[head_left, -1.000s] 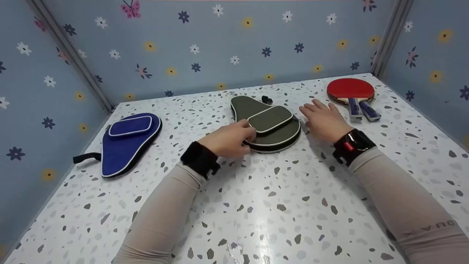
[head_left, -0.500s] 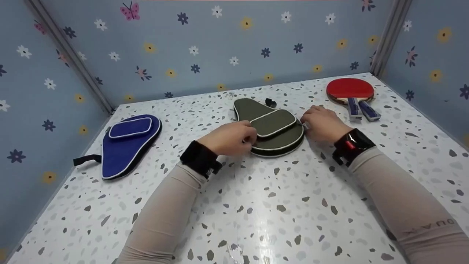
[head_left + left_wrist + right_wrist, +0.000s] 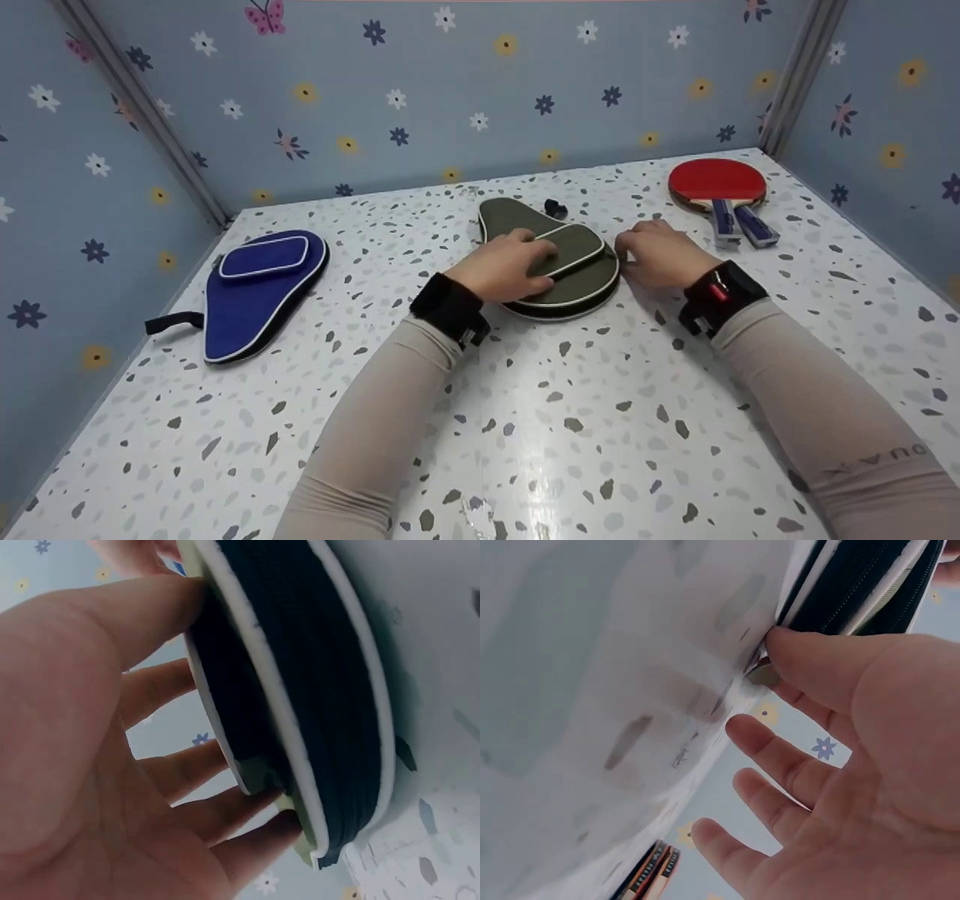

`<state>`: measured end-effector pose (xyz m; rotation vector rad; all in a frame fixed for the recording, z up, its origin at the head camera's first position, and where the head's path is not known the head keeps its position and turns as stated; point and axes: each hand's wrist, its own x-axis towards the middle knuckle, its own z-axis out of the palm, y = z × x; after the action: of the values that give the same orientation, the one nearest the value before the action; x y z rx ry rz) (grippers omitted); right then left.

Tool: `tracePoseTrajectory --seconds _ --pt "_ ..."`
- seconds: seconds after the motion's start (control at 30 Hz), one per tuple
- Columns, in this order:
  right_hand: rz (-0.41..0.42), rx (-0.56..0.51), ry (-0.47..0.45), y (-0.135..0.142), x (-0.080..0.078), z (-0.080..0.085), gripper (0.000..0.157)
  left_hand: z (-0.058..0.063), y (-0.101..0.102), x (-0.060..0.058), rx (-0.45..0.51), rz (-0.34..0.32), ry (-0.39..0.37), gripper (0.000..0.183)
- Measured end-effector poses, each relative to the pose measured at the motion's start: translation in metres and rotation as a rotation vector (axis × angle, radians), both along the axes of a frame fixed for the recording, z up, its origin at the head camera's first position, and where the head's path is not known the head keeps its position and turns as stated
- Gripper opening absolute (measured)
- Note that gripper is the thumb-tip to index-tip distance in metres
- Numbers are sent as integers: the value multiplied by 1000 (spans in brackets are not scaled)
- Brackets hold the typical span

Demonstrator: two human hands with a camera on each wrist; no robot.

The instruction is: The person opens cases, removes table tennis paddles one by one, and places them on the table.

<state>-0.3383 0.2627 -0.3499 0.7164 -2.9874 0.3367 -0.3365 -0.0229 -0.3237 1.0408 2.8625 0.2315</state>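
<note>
An olive-green table tennis bat case (image 3: 574, 285) with white piping and a raised pocket lies flat on the speckled table. My left hand (image 3: 504, 266) rests on top of it with fingers spread over the pocket. In the left wrist view, those fingers (image 3: 180, 772) lie along the pocket and the thumb is by its edge. At the case's right side, my right hand (image 3: 664, 253) pinches a small metal zipper pull (image 3: 763, 675) between thumb and index finger, the other fingers loosely bent. The dark zipper band (image 3: 847, 585) runs round the case's side.
A blue bat case (image 3: 262, 300) with white piping and a black strap (image 3: 174, 322) lies at the left. Two table tennis bats, the upper one with red rubber (image 3: 718, 180), overlap at the back right. Floral panels (image 3: 480, 82) wall the table's back and sides.
My left hand has moved from the green case's near left edge up onto its pocket. The right hand's fingers have drawn in from spread to pinch the zipper pull. The case has shifted slightly.
</note>
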Motion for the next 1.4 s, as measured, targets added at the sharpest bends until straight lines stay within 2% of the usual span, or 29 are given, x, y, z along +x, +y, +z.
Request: tracePoseTrajectory --seconds 0.27,0.53,0.87,1.17,1.4 --pt "-42 121 30 -14 5 8 11 -3 -8 -2 -19 -8 58 54" --pt "-84 212 -51 -13 14 12 23 -6 -4 -1 -18 -4 66 53" --pt "-65 254 -172 -13 19 16 24 -5 -2 -1 -11 4 54 51" --pt "-25 248 -200 -17 27 18 26 -7 -3 -1 -3 1 56 51" --pt "-33 245 -231 -24 35 24 28 -7 -3 0 1 8 53 51"
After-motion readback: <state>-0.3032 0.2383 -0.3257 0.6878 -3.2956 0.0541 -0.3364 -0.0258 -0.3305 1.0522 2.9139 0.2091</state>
